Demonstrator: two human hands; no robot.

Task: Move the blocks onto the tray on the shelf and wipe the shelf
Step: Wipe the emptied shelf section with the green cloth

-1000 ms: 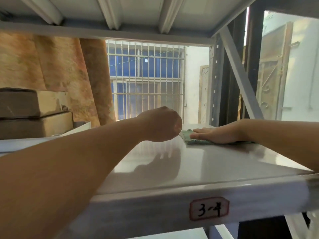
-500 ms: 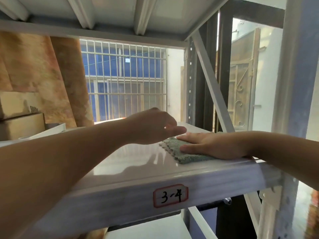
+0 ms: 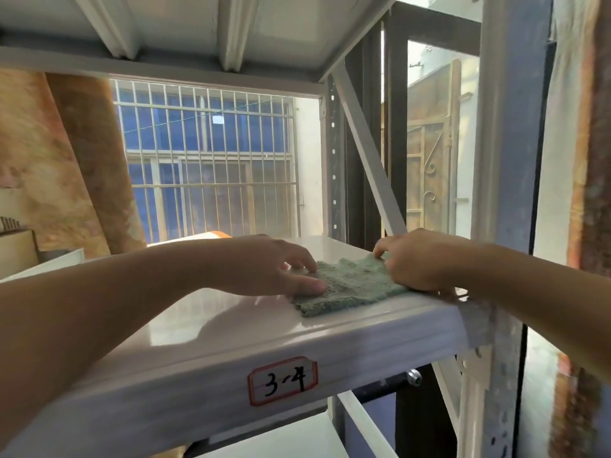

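A green cloth (image 3: 347,287) lies flat near the front right corner of the white shelf (image 3: 198,328). My left hand (image 3: 267,267) rests its fingertips and thumb on the cloth's left edge. On the cloth's right edge sits my right hand (image 3: 420,261), its fingers curled down onto the fabric as if gripping it. A white tray rim (image 3: 49,261) shows at the far left of the shelf. No blocks are visible.
A red-framed label reading 3-4 (image 3: 282,380) is on the shelf's front edge. A diagonal brace (image 3: 367,150) and the grey upright post (image 3: 506,193) bound the right side. A cardboard box (image 3: 16,246) stands at the far left. Another shelf deck hangs close overhead.
My left hand came down from above the shelf and now touches the cloth's left edge. My right hand went from lying flat on the cloth to curling at its right edge. The view shifted right.
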